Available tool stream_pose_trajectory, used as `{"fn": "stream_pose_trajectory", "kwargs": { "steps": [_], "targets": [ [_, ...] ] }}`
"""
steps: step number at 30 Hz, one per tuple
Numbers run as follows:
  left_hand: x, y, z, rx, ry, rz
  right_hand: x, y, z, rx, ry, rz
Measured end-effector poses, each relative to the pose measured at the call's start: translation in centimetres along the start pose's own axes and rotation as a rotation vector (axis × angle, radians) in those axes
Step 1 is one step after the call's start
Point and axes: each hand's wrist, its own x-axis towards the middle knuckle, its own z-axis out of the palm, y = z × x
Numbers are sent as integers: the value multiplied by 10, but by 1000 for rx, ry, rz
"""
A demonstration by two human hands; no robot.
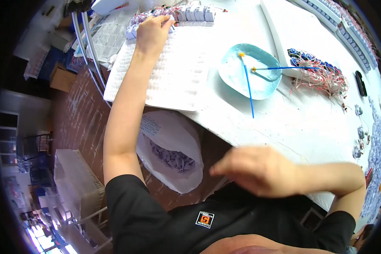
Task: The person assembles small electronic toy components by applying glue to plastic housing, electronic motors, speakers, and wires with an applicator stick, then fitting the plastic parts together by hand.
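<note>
My left hand [150,36] reaches to the far end of a white bumpy foam tray [169,89]. Its fingers are closed in a pinch on a small pale block, at the end of a row of similar pale blocks [194,14] with thin red wires. My right hand [258,169] is over the table's near edge, close to my body. Motion smears its fingers, so whether it holds anything cannot be made out.
A light blue dish [227,78] holds two blue-handled brushes [248,84]. Right of it lie bundled blue-black parts with red and white wires [321,74] and a black tool [360,83]. Below the table edge, an open white sack [173,122] contains small grey pieces.
</note>
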Motion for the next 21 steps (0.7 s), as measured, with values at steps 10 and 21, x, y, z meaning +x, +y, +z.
{"fn": "stream_pose_trajectory", "kwargs": {
  "steps": [10,21],
  "targets": [
    [15,11,6,213,-172,19,-125,10,33,-160,-113,49],
    [16,11,12,226,-178,-189,-151,9,29,-300,-109,-43]
  ]
}}
